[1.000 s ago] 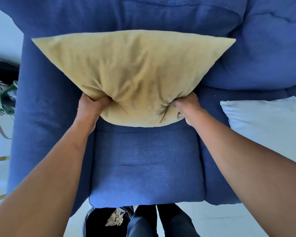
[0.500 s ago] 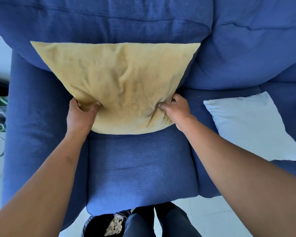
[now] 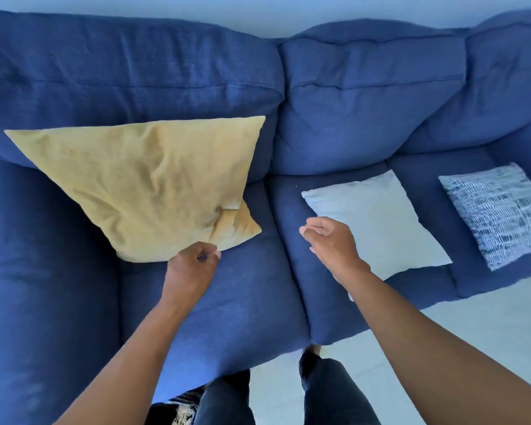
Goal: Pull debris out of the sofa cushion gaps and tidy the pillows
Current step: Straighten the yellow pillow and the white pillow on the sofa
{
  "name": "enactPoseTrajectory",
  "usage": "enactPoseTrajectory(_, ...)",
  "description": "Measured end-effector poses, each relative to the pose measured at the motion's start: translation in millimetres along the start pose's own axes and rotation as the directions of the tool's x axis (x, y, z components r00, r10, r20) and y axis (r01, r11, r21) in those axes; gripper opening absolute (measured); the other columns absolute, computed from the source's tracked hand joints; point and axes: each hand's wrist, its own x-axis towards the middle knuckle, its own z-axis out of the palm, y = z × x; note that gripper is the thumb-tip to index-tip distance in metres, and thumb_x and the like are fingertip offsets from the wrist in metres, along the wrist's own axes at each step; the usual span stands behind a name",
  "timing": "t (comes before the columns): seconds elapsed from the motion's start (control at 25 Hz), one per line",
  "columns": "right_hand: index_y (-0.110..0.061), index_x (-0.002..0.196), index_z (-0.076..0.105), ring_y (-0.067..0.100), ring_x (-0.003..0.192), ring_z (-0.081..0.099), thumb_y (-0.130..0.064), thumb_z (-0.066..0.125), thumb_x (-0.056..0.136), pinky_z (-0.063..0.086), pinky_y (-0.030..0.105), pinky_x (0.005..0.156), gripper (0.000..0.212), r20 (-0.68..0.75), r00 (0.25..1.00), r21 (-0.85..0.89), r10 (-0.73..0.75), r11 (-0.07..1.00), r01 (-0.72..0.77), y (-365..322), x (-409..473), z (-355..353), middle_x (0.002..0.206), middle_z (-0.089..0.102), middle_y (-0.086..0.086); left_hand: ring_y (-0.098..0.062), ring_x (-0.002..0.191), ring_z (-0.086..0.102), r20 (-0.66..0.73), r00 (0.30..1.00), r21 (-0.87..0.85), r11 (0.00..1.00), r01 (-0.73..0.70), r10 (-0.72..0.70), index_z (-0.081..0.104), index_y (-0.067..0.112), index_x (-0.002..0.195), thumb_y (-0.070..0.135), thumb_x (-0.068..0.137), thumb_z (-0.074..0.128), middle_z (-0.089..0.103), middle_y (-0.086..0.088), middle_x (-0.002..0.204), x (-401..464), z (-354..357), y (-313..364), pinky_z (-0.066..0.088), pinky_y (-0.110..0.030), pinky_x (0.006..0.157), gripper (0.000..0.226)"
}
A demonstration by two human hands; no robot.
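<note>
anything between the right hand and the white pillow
Nothing visible does. The right hand hovers, fingers relaxed, over the near-left edge of the white pillow, which lies flat on the middle seat cushion with nothing on top of it.

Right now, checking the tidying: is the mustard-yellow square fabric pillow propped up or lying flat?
Propped up. The mustard-yellow square fabric pillow leans against the blue sofa back cushion, its lower edge on the seat.
</note>
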Motion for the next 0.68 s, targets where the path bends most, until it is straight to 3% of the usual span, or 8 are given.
enactPoseTrajectory(0.12, -0.025, 0.115, 0.070, 0.011, 0.102, 0.070, -0.037, 0.072, 0.085, 0.058, 0.042, 0.096, 0.032, -0.031, 0.998, -0.004, 0.053, 0.999, -0.053, 28.8, 8.9, -53.8, 0.117, 0.073, -0.007, -0.014, 0.071, 0.058, 0.131, 0.991, 0.036, 0.999, -0.037, 0.032, 0.061, 0.027, 0.080, 0.029, 0.092, 0.061, 0.065, 0.013, 0.083, -9.3, 59.6, 21.0, 0.047, -0.023, 0.062, 0.012)
enactPoseTrajectory(0.2, -0.025, 0.110, 0.071, 0.012, 0.102, 0.070, -0.035, 0.073, 0.084, 0.057, 0.045, 0.098, 0.028, -0.037, 0.996, 0.008, 0.078, 0.997, -0.078, 51.6, 26.2, -91.0, 0.112, 0.074, -0.006, -0.012, 0.079, 0.062, 0.175, 0.984, 0.074, 0.997, -0.034, 0.021, 0.065, 0.030, 0.090, 0.030, 0.094, 0.061, 0.066, 0.012, 0.089, -12.9, 100.5, 39.4, 0.049, -0.023, 0.063, 0.006)
enactPoseTrajectory(0.32, -0.028, 0.103, 0.071, 0.012, 0.104, 0.069, -0.031, 0.075, 0.087, 0.056, 0.045, 0.099, 0.017, -0.007, 0.995, 0.040, 0.104, 0.994, -0.103, 78.9, 61.0, -139.9, 0.111, 0.074, -0.006, -0.008, 0.093, 0.065, 0.163, 0.986, 0.123, 0.992, 0.023, -0.043, 0.069, 0.030, 0.108, 0.033, 0.095, 0.062, 0.069, 0.011, 0.103, -14.9, 155.2, 64.3, 0.047, -0.015, 0.058, 0.015)
enactPoseTrajectory(0.4, -0.024, 0.112, 0.070, 0.012, 0.107, 0.068, -0.031, 0.074, 0.089, 0.055, 0.042, 0.101, 0.024, 0.051, 0.994, 0.032, 0.098, 0.994, -0.100, 95.1, 95.6, -178.1, 0.116, 0.073, -0.004, -0.008, 0.087, 0.065, 0.118, 0.987, 0.109, 0.990, 0.093, -0.106, 0.071, 0.027, 0.102, 0.030, 0.094, 0.063, 0.070, 0.012, 0.095, -18.8, 203.2, 84.7, 0.046, -0.015, 0.057, 0.012)
enactPoseTrajectory(0.48, -0.021, 0.122, 0.067, 0.013, 0.109, 0.067, -0.031, 0.073, 0.090, 0.053, 0.033, 0.099, 0.034, 0.084, 0.993, -0.003, 0.089, 0.996, -0.089, 106.4, 131.8, -216.5, 0.122, 0.072, -0.003, -0.013, 0.071, 0.064, 0.122, 0.967, 0.029, 0.975, 0.221, -0.223, 0.072, 0.019, 0.088, 0.026, 0.091, 0.062, 0.067, 0.013, 0.076, -22.5, 252.4, 106.5, 0.053, -0.026, 0.056, 0.013)
enactPoseTrajectory(0.52, -0.020, 0.126, 0.066, 0.013, 0.110, 0.066, -0.031, 0.073, 0.090, 0.051, 0.030, 0.097, 0.038, 0.082, 0.993, -0.014, 0.089, 0.996, -0.088, 112.4, 150.6, -234.3, 0.124, 0.071, -0.002, -0.017, 0.064, 0.062, 0.139, 0.951, 0.009, 0.960, 0.279, -0.277, 0.069, 0.016, 0.081, 0.025, 0.089, 0.060, 0.063, 0.012, 0.068, -21.3, 277.3, 117.5, 0.054, -0.032, 0.055, 0.015)
enactPoseTrajectory(0.6, -0.020, 0.132, 0.062, 0.015, 0.115, 0.065, -0.032, 0.073, 0.090, 0.050, 0.030, 0.096, 0.045, 0.090, 0.992, -0.062, 0.086, 0.995, -0.081, 122.0, 185.3, -259.0, 0.131, 0.068, 0.000, -0.020, 0.057, 0.044, 0.162, 0.926, 0.035, 0.940, 0.339, -0.340, 0.049, 0.005, 0.071, 0.024, 0.085, 0.056, 0.046, 0.001, 0.063, -12.0, 319.0, 134.4, 0.041, -0.032, 0.047, 0.024)
enactPoseTrajectory(0.68, -0.019, 0.141, 0.055, 0.016, 0.126, 0.059, -0.033, 0.072, 0.091, 0.047, 0.033, 0.103, 0.055, 0.106, 0.991, -0.125, 0.078, 0.990, -0.064, 125.9, 211.6, -269.8, 0.142, 0.061, 0.003, -0.019, 0.060, 0.036, 0.153, 0.918, 0.038, 0.931, 0.364, -0.365, 0.036, 0.014, 0.068, 0.022, 0.084, 0.056, 0.038, -0.004, 0.068, 2.7, 341.4, 152.3, 0.031, -0.031, 0.053, 0.026)
